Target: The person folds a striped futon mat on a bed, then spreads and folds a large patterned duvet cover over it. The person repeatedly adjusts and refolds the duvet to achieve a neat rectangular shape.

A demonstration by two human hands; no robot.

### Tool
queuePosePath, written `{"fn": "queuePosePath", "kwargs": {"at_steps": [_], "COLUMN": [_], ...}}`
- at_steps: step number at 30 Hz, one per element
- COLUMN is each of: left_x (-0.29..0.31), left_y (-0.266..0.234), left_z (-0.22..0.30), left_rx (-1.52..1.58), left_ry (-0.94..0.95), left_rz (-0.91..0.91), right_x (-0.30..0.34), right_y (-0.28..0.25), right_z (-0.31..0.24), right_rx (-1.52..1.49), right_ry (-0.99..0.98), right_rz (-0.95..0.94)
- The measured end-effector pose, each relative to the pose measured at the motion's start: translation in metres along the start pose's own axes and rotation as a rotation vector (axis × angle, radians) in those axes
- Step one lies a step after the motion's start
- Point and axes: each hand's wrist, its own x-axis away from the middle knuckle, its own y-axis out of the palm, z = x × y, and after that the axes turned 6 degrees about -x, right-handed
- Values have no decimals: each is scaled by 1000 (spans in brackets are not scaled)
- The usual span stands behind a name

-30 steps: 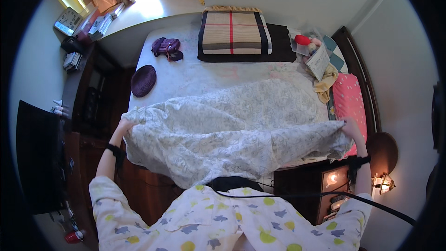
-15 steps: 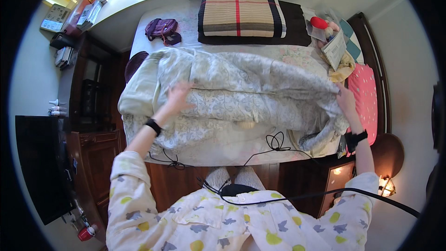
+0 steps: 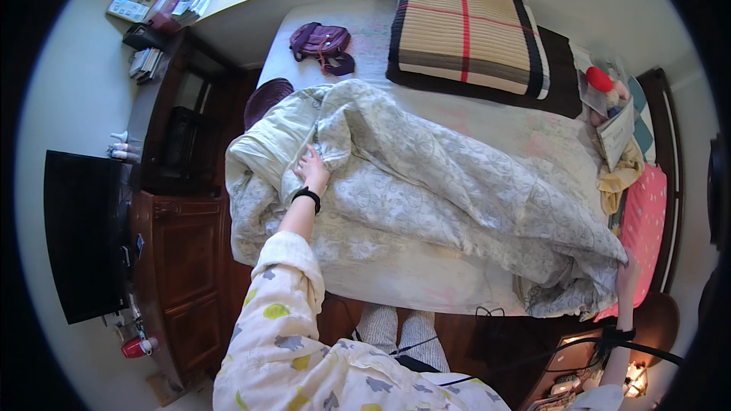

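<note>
A grey-and-white patterned quilt [image 3: 426, 175] lies bunched lengthwise across the bed, with its pale green side [image 3: 268, 148] turned up at the left end. My left hand [image 3: 313, 171] rests on the quilt beside that pale part, fingers stretched toward a raised fold. At the far right end, my right hand [image 3: 627, 272] grips the quilt's edge near the pink pillow [image 3: 643, 221]. The fingertips of that hand are partly hidden by the cloth.
Behind the quilt lie a purple bag [image 3: 321, 42] and a folded striped blanket [image 3: 468, 34]. Papers [image 3: 615, 135] and a yellow cloth [image 3: 623, 176] sit by the headboard [image 3: 662, 122]. A black cable [image 3: 647, 348] crosses near my right arm. A wooden cabinet [image 3: 186, 259] stands left.
My left hand has come down onto the quilt near its pale end. My right hand has drawn its end toward me and rightward, so the quilt now slants. The view has shifted and turned.
</note>
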Motion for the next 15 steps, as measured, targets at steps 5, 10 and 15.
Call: {"fn": "queuePosePath", "kwargs": {"at_steps": [5,10,15], "left_x": [-1,5,63], "left_y": [10,-88,-185], "left_z": [-56,-151,-274], "left_rx": [-132,-192,-180], "left_ry": [178,221,273], "left_rz": [227,282,383], "right_x": [12,22,61], "right_y": [14,-1,-20], "right_z": [-21,-39,16], "right_rx": [-57,-270,-189], "right_ry": [60,43,57], "right_rz": [-25,-41,-55]}}
